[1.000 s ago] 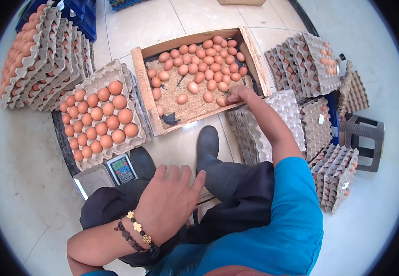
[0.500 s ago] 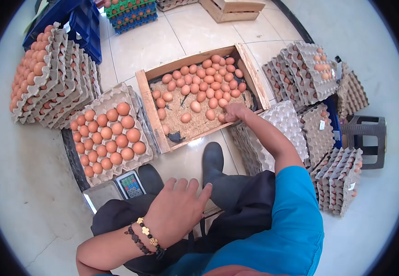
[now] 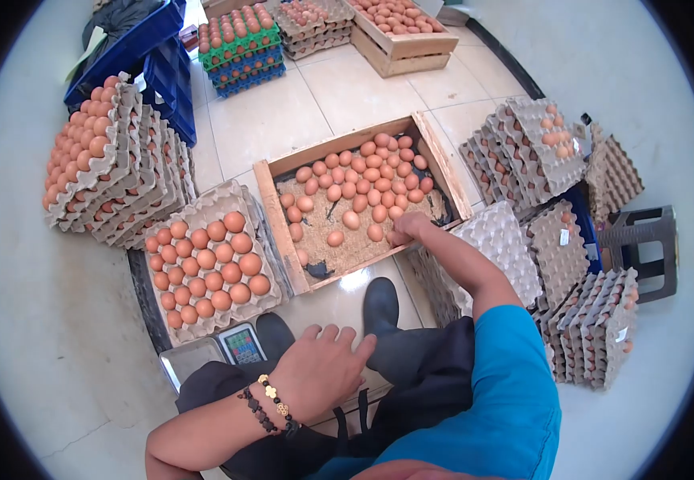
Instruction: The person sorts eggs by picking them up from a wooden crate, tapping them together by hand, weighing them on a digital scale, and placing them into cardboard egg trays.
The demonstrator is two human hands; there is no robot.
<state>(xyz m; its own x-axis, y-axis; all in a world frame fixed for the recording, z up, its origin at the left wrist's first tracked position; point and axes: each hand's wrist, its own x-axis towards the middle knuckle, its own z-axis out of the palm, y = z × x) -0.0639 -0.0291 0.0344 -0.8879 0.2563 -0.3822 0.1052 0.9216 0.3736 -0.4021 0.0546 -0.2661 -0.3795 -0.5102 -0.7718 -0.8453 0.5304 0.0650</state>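
My right hand (image 3: 408, 229) reaches into the front right corner of a wooden crate (image 3: 435, 160). Its fingers are closed round an egg, which they mostly hide. Beside my fingertips lies another brown egg (image 3: 375, 232) on the sawdust-like bedding (image 3: 355, 254). Many more eggs are gathered toward the crate's back and right. My left hand (image 3: 323, 374) rests near my lap, palm down, with loose, slightly spread fingers and nothing in it. A bead bracelet (image 3: 271, 404) circles that wrist. Left of the crate, a carton tray of brown eggs (image 3: 207, 268) tops a stack.
A digital scale (image 3: 241, 346) sits by my left boot (image 3: 273, 334). Stacked egg trays stand at the left (image 3: 123, 168) and right (image 3: 523, 144). Near my right forearm are stacked grey trays (image 3: 495, 244). Another wooden crate (image 3: 403, 52) of eggs stands at the back.
My head view has tilted up, so the scene sits lower in the picture. My right fingers now cover the egg that showed beside them. My left hand stays near my lap.
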